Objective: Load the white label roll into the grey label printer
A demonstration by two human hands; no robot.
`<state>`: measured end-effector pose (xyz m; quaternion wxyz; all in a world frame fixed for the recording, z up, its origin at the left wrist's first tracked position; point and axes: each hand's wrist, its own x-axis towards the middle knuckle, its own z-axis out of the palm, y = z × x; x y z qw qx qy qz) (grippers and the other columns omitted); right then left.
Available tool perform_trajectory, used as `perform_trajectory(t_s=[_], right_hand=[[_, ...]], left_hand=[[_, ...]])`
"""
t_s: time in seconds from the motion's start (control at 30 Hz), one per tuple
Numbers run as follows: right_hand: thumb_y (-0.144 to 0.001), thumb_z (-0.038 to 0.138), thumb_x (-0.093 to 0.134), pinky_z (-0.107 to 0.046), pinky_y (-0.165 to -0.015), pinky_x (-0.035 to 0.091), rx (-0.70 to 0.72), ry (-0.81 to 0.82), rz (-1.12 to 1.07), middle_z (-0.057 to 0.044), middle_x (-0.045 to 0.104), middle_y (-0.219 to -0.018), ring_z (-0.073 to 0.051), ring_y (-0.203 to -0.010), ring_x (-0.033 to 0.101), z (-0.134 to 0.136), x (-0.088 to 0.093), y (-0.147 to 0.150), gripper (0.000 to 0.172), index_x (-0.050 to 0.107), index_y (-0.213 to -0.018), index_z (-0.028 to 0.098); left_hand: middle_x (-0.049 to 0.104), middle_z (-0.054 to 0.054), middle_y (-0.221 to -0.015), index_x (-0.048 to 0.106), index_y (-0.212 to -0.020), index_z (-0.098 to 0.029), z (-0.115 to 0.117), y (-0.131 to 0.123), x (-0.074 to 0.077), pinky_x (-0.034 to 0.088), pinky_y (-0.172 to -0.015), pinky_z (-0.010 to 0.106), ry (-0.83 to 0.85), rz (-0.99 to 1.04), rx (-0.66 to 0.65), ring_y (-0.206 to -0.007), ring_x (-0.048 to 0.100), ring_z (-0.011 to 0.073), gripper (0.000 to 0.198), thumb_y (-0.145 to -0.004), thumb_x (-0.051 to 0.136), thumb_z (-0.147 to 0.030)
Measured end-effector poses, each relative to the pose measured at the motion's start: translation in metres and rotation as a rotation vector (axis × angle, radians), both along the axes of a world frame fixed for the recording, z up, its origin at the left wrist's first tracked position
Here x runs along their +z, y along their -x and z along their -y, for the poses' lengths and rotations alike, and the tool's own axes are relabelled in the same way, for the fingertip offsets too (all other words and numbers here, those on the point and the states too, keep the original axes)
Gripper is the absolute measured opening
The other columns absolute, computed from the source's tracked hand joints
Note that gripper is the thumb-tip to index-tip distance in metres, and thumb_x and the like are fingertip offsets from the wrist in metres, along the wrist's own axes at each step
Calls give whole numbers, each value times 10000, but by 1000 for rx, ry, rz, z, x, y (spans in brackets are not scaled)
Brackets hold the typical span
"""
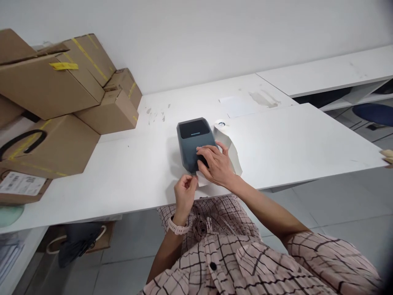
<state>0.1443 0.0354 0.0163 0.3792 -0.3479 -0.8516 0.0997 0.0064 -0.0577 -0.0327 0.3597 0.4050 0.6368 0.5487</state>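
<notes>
A dark blue-grey label printer (200,141) with a glossy black panel lies on the white table in front of me. My right hand (215,164) rests over its near right part, fingers bent and apart, fingertips on the top by a small button. My left hand (186,188) is closed in a pinch at the printer's near edge, on the end of a white paper strip (202,179). Part of that strip is hidden under my right hand. Curled backing paper (232,153) runs along the printer's right side, beside a small white roll (221,124).
Cardboard boxes (46,86) with yellow tape are stacked at the left. A white sheet (236,106) lies toward the back of the table (147,164). The table's near edge is close to my body. A blue stool (373,114) stands at the far right.
</notes>
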Motion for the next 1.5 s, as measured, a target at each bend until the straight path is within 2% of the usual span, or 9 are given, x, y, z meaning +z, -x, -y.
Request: perform_trajectory(t_s=[0.13,0.3,0.43,0.6,0.8,0.97,1.17,1.37,1.5], right_hand=[[-986,384,539,-591,-1232,278,24,69,-60,-87,732,-1277,-310,-1303,608,7,-6,-6,220,608,-1165,277],[-1013,551,514,-598,-1244,335,-64,263,-425,-63,453,-1630,-305,-1540,378,21,-23,-33,551,416,-1523,367],[-1019,640,468,-562,-1297,292,26,474,-532,-24,291,-1732,-289,-1594,300,15,-16,-40,683,266,-1628,406],[-985,694,502,-536,-1306,281,167,502,-571,-39,257,-1746,-280,-1617,247,-29,35,-29,803,210,-1656,365],[-950,681,570,-567,-1241,366,161,339,-536,-68,412,-1677,-285,-1560,381,-99,65,-15,789,304,-1619,360],[-990,356,533,-498,-1092,506,118,197,-112,-97,743,-1313,-288,-1220,690,-125,51,-2,382,676,-1323,238],[-837,91,586,-591,-1267,176,274,52,830,-142,818,-1021,-357,-1188,694,-137,27,40,279,802,-995,170],[-645,77,717,-508,-1183,326,429,206,990,-34,748,-708,-292,-923,739,-164,26,65,151,742,-727,201],[-600,107,757,-376,-966,500,443,258,959,25,698,-668,-225,-775,686,-172,29,64,139,705,-678,209]], left_hand=[[716,67,-1084,665,-1041,-231,-1,4,17,534,-897,327,-171,-87,221,-1016,666,208,307,-960,588,-517],[434,45,-1666,506,-1502,-318,-13,12,38,373,-1233,403,-151,17,30,-1539,400,270,577,-1001,482,-605],[469,15,-1650,526,-1514,-308,-33,16,56,296,-1288,408,-246,60,-71,-1565,368,245,589,-1034,370,-613],[603,77,-1526,579,-1450,-277,-67,34,76,321,-1267,435,-362,1,-36,-1499,471,266,528,-1001,511,-545],[519,157,-1583,578,-1417,-241,-118,57,55,366,-1216,525,-71,-43,-7,-1511,431,352,665,-792,787,-332],[570,153,-1542,570,-1441,-242,-140,60,41,427,-1159,534,8,-193,-107,-1384,566,368,733,-753,811,-314],[636,179,-1477,222,-1663,-258,-142,73,45,503,-1068,497,46,-221,-111,-1215,699,335,1123,-718,829,-269],[689,136,-1418,187,-1678,-284,-140,78,46,538,-1004,469,18,-392,-188,-1135,742,334,1124,-708,744,-171],[753,106,-1310,278,-1654,-282,-141,78,45,559,-942,444,6,-463,-206,-1043,764,325,1020,-729,689,-153]])
